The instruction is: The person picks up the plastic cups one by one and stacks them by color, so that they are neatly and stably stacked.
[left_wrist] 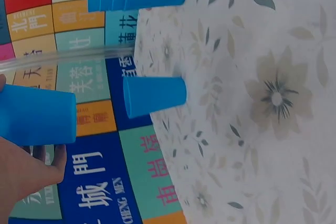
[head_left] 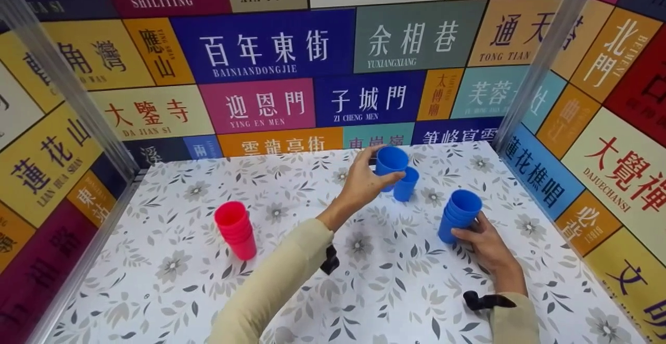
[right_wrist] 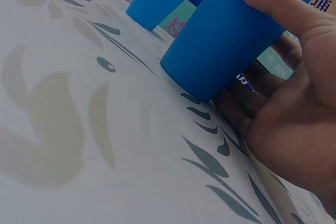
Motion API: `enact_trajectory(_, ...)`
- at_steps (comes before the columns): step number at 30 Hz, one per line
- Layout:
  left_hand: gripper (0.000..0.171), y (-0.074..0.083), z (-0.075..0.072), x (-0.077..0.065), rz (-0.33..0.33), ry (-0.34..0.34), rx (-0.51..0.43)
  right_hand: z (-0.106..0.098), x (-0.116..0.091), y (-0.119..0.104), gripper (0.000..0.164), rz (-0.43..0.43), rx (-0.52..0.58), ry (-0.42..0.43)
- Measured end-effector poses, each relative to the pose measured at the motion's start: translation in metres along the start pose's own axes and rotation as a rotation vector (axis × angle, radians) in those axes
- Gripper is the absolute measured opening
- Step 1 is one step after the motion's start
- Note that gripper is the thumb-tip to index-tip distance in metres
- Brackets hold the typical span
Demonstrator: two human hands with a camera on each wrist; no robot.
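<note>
My left hand (head_left: 364,177) grips a blue cup (head_left: 390,162) at the back of the table, its mouth facing up. Seen from the left wrist, this held cup (left_wrist: 37,115) is raised above the tabletop. A single blue cup (head_left: 407,187) stands upright just right of it and lower. On the right, my right hand (head_left: 489,242) holds a stack of several nested blue cups (head_left: 452,224), thumb on the near side and fingers round the far side. In the right wrist view the bottom of the stack (right_wrist: 226,40) is right at the tabletop.
A stack of nested red cups (head_left: 242,237) stands on the left of the table, left of my left sleeve. The table (head_left: 156,302) has a flowered white cover. Sign-patterned panels (head_left: 265,47) enclose it at the back and both sides, with clear corner posts.
</note>
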State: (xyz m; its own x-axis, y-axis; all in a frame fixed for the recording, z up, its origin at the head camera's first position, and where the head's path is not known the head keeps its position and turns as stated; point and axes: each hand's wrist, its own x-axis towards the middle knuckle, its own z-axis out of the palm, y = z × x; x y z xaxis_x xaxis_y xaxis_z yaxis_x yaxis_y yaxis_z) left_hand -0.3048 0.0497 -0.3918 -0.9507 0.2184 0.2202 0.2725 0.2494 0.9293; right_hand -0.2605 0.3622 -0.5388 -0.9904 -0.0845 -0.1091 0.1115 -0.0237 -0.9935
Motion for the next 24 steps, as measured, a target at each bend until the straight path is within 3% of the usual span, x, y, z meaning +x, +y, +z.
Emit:
enact_trajectory(11, 0.075, 0.029, 0.036, 0.0, 0.007, -0.063, -0.047, 0.0, 0.0, -0.001, 0.103, 0.006, -0.009, 0.003)
enact_trajectory(20, 0.072, 0.037, 0.065, 0.001, 0.046, -0.089, -0.098, 0.0, 0.001, 0.0, 0.104, 0.057, 0.033, 0.014)
enact_trajectory(24, 0.072, 0.039, 0.078, 0.001, 0.01, -0.085, -0.084, 0.001, 0.001, -0.002, 0.105, 0.071, 0.029, 0.017)
